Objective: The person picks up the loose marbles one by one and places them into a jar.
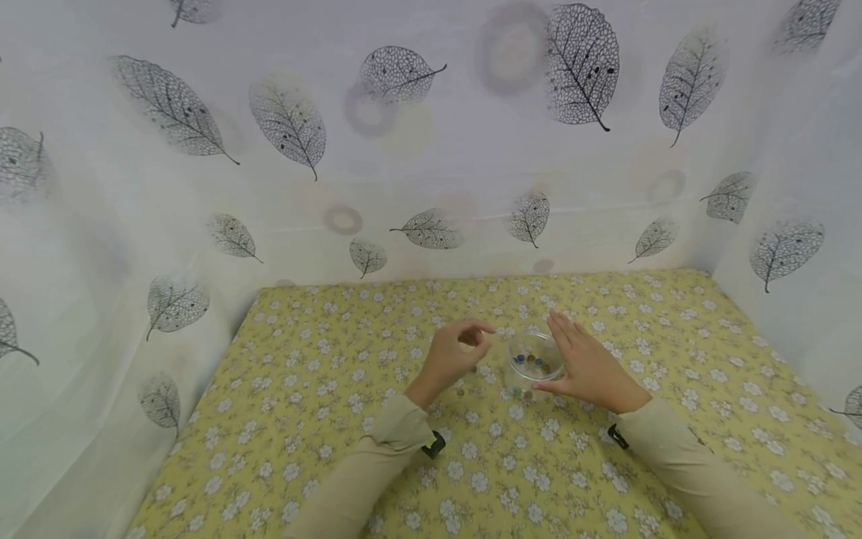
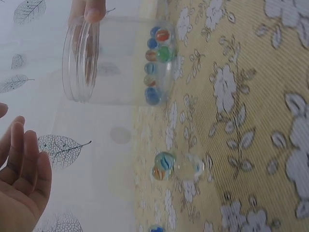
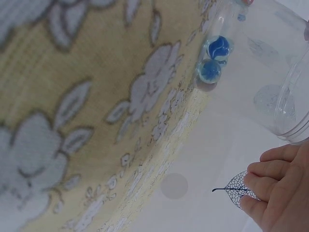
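Observation:
A clear plastic jar [image 1: 512, 376] stands upright on the cloth with several coloured glass marbles [image 2: 152, 68] at its bottom. My right hand [image 1: 587, 367] holds the jar at its right side, thumb at the near wall and fingers along the far side of the rim. Left of the jar, my left hand [image 1: 453, 353] hovers with fingers loosely bent and a gap between thumb and index; nothing shows in it. Below that hand, a few loose marbles lie on the cloth, among them a blue-swirled marble [image 2: 165, 161] and, apart from it, a dark blue marble [image 2: 156, 228].
A yellow flowered cloth [image 1: 323, 419] covers the table. Pale curtains with a leaf print [image 1: 431, 165] hang behind it and at both sides. The jar's mouth [image 2: 79, 63] has no lid on it.

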A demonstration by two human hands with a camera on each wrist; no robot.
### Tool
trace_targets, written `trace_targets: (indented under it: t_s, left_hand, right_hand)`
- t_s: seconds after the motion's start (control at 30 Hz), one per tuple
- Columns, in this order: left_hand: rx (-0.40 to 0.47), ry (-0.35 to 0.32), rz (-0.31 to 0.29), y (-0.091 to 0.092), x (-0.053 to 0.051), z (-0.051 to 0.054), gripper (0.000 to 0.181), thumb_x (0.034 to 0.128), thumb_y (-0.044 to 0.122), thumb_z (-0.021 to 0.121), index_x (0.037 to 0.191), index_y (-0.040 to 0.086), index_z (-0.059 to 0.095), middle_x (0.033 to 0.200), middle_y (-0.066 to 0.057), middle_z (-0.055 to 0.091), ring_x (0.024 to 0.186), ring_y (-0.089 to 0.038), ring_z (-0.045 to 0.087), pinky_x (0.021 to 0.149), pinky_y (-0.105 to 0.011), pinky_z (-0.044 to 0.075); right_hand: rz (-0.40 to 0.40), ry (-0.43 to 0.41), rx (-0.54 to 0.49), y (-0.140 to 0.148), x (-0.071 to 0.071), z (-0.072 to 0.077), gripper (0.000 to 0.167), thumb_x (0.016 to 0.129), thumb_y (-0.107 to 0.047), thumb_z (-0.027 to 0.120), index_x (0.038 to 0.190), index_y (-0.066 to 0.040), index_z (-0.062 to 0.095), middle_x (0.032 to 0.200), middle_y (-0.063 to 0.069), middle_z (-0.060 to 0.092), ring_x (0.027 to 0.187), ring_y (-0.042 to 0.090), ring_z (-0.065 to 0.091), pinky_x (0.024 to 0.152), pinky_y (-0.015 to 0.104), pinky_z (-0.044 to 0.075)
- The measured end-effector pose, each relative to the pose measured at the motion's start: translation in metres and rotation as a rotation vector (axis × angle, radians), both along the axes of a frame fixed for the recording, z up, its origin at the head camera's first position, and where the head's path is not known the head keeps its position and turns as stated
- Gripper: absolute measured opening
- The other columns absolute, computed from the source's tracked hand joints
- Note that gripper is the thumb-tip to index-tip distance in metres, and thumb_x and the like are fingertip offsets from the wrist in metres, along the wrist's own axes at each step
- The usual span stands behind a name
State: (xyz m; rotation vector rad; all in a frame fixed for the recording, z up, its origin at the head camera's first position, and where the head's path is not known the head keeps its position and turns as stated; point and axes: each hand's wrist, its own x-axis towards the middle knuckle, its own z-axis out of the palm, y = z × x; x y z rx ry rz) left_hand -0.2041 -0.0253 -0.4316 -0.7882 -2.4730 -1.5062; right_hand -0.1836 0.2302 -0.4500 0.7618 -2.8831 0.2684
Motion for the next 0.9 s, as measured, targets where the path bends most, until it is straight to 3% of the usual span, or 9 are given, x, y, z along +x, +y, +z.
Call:
trace_targets:
  t_s: [0.13,0.27,0.5,0.7,0.9]
  left_hand:
    - [-0.007,-0.008,0.005,-0.009,0.002,0.003,0.016,0.0856,0.006,0.064,0.101,0.002,0.067,0.077,-0.007,0.063,0.070,-0.012,0.060,0.076,-0.029,0.055]
    - [-0.018,-0.023,0.021,-0.016,0.003,0.002,0.016,0.0851,0.008,0.066,0.101,0.004,0.066,0.077,-0.005,0.063,0.072,-0.010,0.059,0.077,-0.026,0.054]
    - [-0.014,-0.005,0.050,-0.030,0.004,0.000,0.015,0.0847,0.007,0.067,0.099,0.005,0.066,0.078,-0.006,0.063,0.072,-0.014,0.060,0.077,-0.041,0.055]
    - [-0.052,0.013,0.081,-0.042,0.004,0.000,0.013,0.0844,0.010,0.069,0.097,0.010,0.067,0.077,-0.004,0.064,0.072,-0.012,0.060,0.076,-0.035,0.055]
    - [-0.088,-0.035,0.105,-0.054,0.005,-0.001,0.014,0.0842,0.012,0.070,0.098,0.011,0.067,0.077,-0.002,0.063,0.072,-0.010,0.059,0.075,-0.028,0.054]
  right_hand:
    - [0.000,-0.005,0.002,0.000,0.000,0.000,0.115,0.074,-0.071,0.061,0.149,0.004,0.014,0.154,0.025,0.017,0.141,0.042,0.021,0.113,0.055,0.021]
    - [0.002,-0.007,0.002,0.000,0.000,0.000,0.115,0.074,-0.071,0.060,0.149,0.003,0.012,0.154,0.025,0.016,0.141,0.042,0.020,0.113,0.055,0.021]
    - [0.005,0.001,0.004,0.000,-0.001,0.000,0.116,0.074,-0.070,0.061,0.149,0.004,0.013,0.154,0.025,0.017,0.141,0.042,0.021,0.113,0.055,0.021]
    - [0.005,0.011,0.007,0.000,-0.001,0.000,0.115,0.074,-0.070,0.061,0.148,0.004,0.014,0.154,0.025,0.017,0.141,0.042,0.022,0.113,0.055,0.021]
    - [0.003,0.000,0.002,-0.001,0.000,0.000,0.116,0.074,-0.070,0.061,0.149,0.004,0.014,0.154,0.025,0.016,0.141,0.042,0.021,0.113,0.056,0.021]
